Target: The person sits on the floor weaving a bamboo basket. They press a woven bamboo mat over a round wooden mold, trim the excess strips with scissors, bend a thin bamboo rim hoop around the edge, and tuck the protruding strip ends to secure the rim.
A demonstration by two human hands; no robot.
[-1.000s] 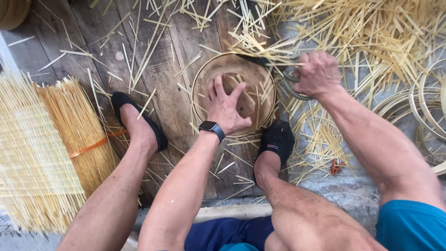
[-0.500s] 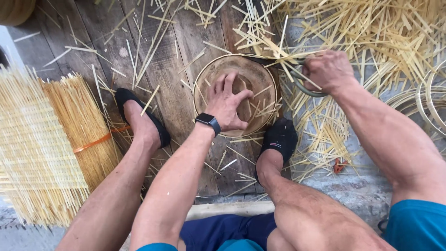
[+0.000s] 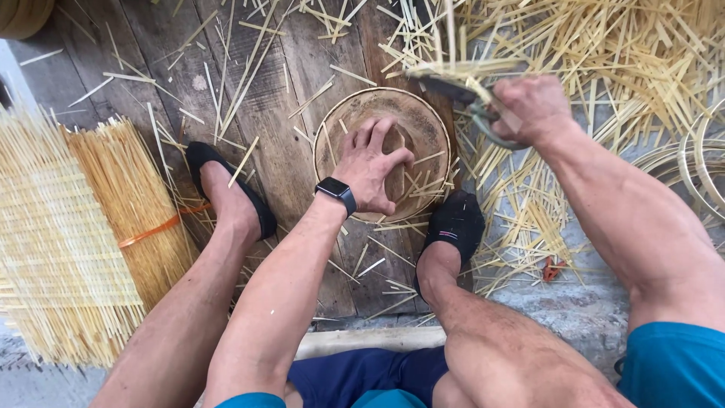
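Blue shorts [image 3: 672, 363] and your bare knees fill the near edge, and just beyond them your two feet in black slippers, the left one [image 3: 234, 189] on the dark wooden boards [image 3: 279, 98], the right one [image 3: 453, 223] at the boards' edge beside the strewn strips. Between the feet your left forearm runs forward, a black watch [image 3: 337, 190] on the wrist, and your left hand [image 3: 370, 166] lies palm down with the fingers spread inside the round woven bamboo basket [image 3: 423, 121], pressing on its bottom; the grip there is released, flat against the weave rather than closed around anything. The basket sits on the boards between your feet and slightly ahead of them, its rim upward, with loose slivers lying in and around it. To your left, near the left foot, a tied bundle of thin bamboo sticks [image 3: 128, 196] with an orange band lies next to a woven bamboo mat [image 3: 53, 227]. Farther out on your right, your right hand [image 3: 532, 106] is raised just beyond the basket's rim, the grip clenched on a dark-bladed cutting tool [image 3: 453, 89] whose blade points left over the basket's far edge. Behind it a loose heap of pale bamboo strips [image 3: 604, 45] covers the ground, and curved bamboo hoops [image 3: 698, 162] lie at the far right edge.
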